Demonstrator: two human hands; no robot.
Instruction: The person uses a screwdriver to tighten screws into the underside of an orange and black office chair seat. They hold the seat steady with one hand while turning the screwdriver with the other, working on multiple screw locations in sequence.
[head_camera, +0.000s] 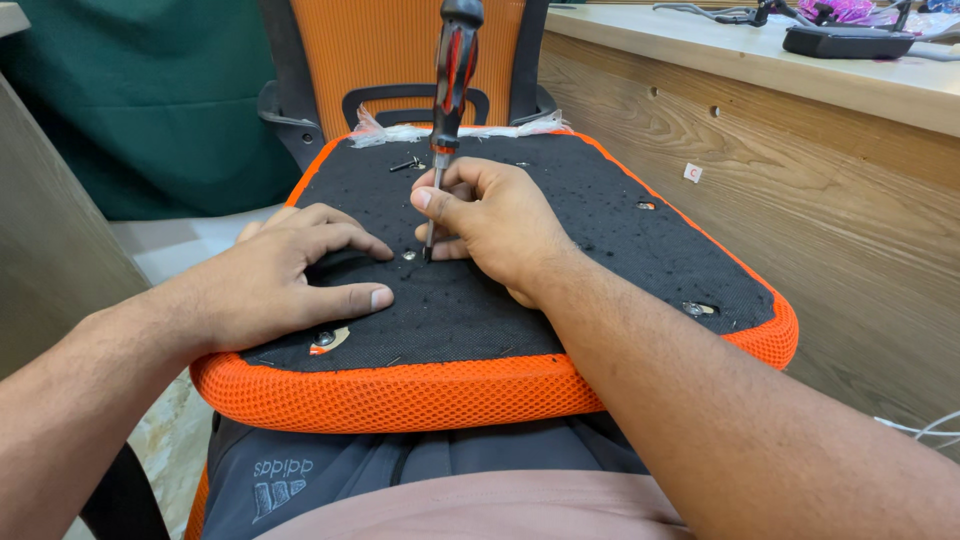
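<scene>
Red-black screwdriver (447, 90) upright, tip on black-orange seat cushion (600, 210).

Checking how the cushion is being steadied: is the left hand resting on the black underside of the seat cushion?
Touching. The head view shows the left hand pressed palm-down, fingers spread, on the black underside of the seat cushion.

Bare forearms, dusty-pink shirt (480, 515), dark grey trousers (330, 480) with white logo.

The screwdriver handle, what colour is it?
The screwdriver handle is black with red stripes, seen best in the head view.
</scene>
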